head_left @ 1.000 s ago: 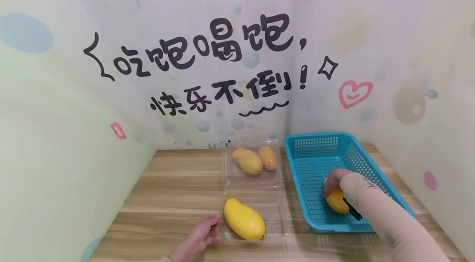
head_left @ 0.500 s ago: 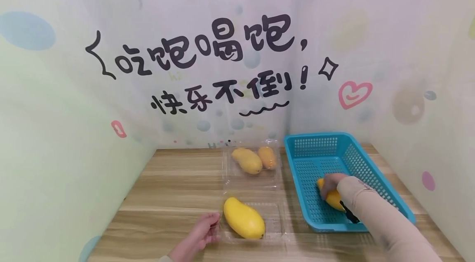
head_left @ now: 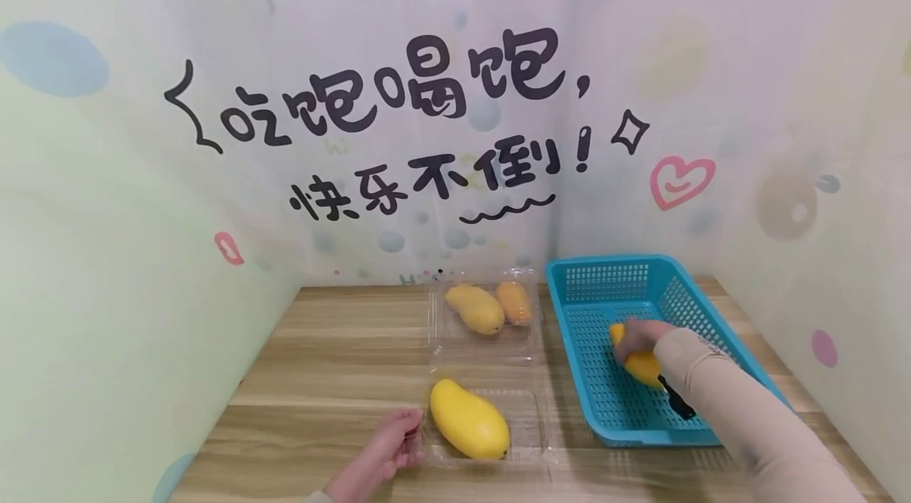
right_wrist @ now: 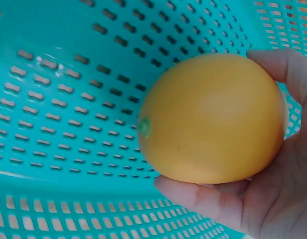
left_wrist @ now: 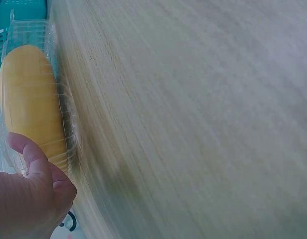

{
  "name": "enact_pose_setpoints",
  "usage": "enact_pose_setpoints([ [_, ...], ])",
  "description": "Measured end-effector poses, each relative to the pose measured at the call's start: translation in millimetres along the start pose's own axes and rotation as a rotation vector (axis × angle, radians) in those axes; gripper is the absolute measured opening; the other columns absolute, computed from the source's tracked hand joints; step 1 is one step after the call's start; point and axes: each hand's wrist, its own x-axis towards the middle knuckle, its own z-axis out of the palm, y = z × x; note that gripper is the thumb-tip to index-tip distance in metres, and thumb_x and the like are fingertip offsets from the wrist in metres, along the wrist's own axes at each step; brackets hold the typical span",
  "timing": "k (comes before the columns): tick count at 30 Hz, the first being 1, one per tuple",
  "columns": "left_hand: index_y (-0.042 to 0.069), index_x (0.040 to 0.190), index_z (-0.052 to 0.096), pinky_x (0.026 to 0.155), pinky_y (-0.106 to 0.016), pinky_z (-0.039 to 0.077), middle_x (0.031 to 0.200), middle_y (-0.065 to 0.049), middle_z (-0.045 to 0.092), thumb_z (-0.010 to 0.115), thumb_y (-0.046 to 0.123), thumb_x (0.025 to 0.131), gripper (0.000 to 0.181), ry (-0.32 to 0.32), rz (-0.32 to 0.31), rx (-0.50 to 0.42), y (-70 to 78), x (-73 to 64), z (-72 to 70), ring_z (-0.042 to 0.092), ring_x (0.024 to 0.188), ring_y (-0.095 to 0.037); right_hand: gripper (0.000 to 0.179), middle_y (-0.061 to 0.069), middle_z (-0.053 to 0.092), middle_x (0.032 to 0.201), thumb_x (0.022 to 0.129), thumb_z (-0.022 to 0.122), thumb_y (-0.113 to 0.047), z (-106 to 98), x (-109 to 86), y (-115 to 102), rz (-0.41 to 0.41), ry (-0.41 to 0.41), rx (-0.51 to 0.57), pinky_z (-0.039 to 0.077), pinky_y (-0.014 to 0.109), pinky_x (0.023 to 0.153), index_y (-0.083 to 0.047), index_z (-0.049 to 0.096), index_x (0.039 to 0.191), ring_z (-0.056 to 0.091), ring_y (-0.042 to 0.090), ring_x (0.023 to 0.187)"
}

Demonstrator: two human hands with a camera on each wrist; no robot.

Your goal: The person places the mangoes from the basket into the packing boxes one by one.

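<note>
My right hand [head_left: 640, 338] is inside the blue basket [head_left: 618, 436] and grips a yellow-orange mango [head_left: 644, 368]. In the right wrist view, fingers and thumb lie on opposite sides of this mango [right_wrist: 213, 119], whose green spot faces the camera's left. At the front middle, a clear plastic clamshell box [head_left: 527, 416] lies unfolded, with a large yellow mango [head_left: 470, 420] in its near half. My left hand [head_left: 387, 444] pinches the left edge of that half. The left wrist view has the thumb of this hand [left_wrist: 36, 189] against the clear wall, beside the mango [left_wrist: 34, 99].
Two smaller mangoes, one paler [head_left: 477, 309] and one more orange [head_left: 514, 303], show through the clear plastic at the back middle. The wooden table [head_left: 342, 361] meets a printed curtain [head_left: 427, 250] behind. Bare wood lies to the left of the box.
My right hand has shifted the mango slightly toward the basket's back, and its far tip has come into view. The left hand and the box stay where they were.
</note>
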Motion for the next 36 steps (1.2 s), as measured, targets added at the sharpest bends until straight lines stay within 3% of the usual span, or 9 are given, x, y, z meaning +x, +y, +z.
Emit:
enact_pose_setpoints([
  [3, 0.003, 0.091, 0.047, 0.052, -0.019, 0.048, 0.067, 0.004, 0.046, 0.047, 0.018, 0.095, 0.015, 0.007, -0.004, -0.001, -0.4, -1.1, 0.5, 0.044, 0.057, -0.005, 0.065, 0.020, 0.044, 0.090, 0.074, 0.066, -0.024, -7, -4.2, -5, -0.026, 0.010, 0.050, 0.046, 0.037, 0.060, 0.002, 0.030, 0.122, 0.047, 0.032, 0.079],
  [13, 0.000, 0.095, 0.046, 0.052, -0.018, 0.049, 0.068, 0.003, 0.046, 0.048, 0.018, 0.094, 0.018, 0.014, 0.001, -0.003, -2.0, -0.1, 0.3, 0.045, 0.057, -0.005, 0.065, 0.020, 0.045, 0.093, 0.075, 0.063, -0.023, -33, -19.9, -43, -0.088, 0.075, 0.068, 0.047, 0.035, 0.059, 0.004, 0.027, 0.122, 0.048, 0.031, 0.079],
  [20, -0.001, 0.096, 0.046, 0.052, -0.019, 0.048, 0.066, 0.003, 0.046, 0.047, 0.018, 0.094, 0.018, 0.012, 0.002, 0.003, -1.9, -0.8, 0.9, 0.044, 0.056, -0.005, 0.068, 0.017, 0.047, 0.098, 0.075, 0.066, -0.025, -43, -18.8, -82, -0.207, 0.160, 0.094, 0.046, 0.034, 0.062, -0.001, 0.027, 0.125, 0.048, 0.029, 0.084],
  [27, 0.002, 0.094, 0.047, 0.051, -0.018, 0.049, 0.065, 0.004, 0.046, 0.047, 0.016, 0.094, 0.015, 0.016, -0.001, 0.000, -1.9, -0.8, 1.8, 0.044, 0.055, -0.005, 0.070, 0.015, 0.049, 0.098, 0.072, 0.069, -0.027, -31, -16.8, -125, -0.225, 0.142, 0.097, 0.049, 0.034, 0.058, -0.006, 0.030, 0.126, 0.051, 0.028, 0.084],
  [36, 0.003, 0.091, 0.048, 0.052, -0.019, 0.049, 0.065, 0.003, 0.046, 0.048, 0.017, 0.094, 0.015, 0.017, 0.003, -0.002, -1.7, -1.9, 0.7, 0.044, 0.056, -0.006, 0.071, 0.010, 0.051, 0.097, 0.068, 0.073, -0.025, 7, -22.3, -167, -0.316, 0.089, 0.121, 0.049, 0.035, 0.061, -0.009, 0.034, 0.126, 0.053, 0.025, 0.083],
])
